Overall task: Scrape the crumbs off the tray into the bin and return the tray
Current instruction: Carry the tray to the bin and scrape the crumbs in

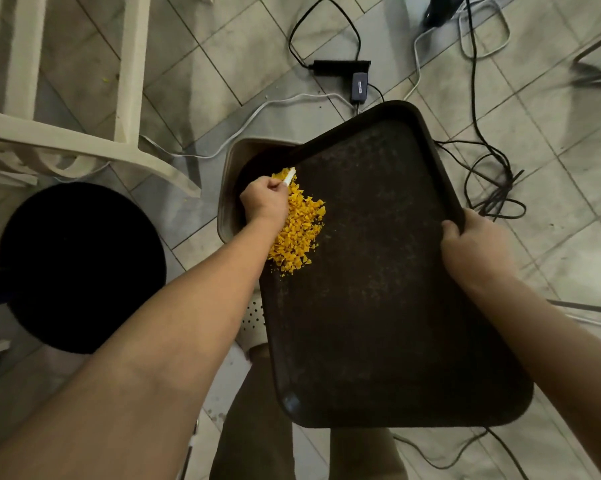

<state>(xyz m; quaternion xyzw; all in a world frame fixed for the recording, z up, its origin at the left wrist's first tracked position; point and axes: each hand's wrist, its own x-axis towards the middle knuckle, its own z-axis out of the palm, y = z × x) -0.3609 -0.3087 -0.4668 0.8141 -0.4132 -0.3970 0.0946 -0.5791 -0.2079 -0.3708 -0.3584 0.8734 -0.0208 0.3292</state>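
Observation:
A dark brown tray [378,271] is held over a beige bin [227,188] on the floor, its far left edge above the bin's opening. My right hand [472,247] grips the tray's right rim. A pile of yellow crumbs [300,226] lies along the tray's left edge, next to the bin. My left hand [266,200] grips a small white scraper [289,176], whose tip sits at the far end of the crumb pile. Most of the bin's inside is dark and partly covered by the tray.
A black round stool [80,268] stands at the left. White plastic chair legs [132,81] are at the upper left. Black and white cables [493,181] and a power adapter [358,86] lie on the tiled floor beyond the tray. My legs show below the tray.

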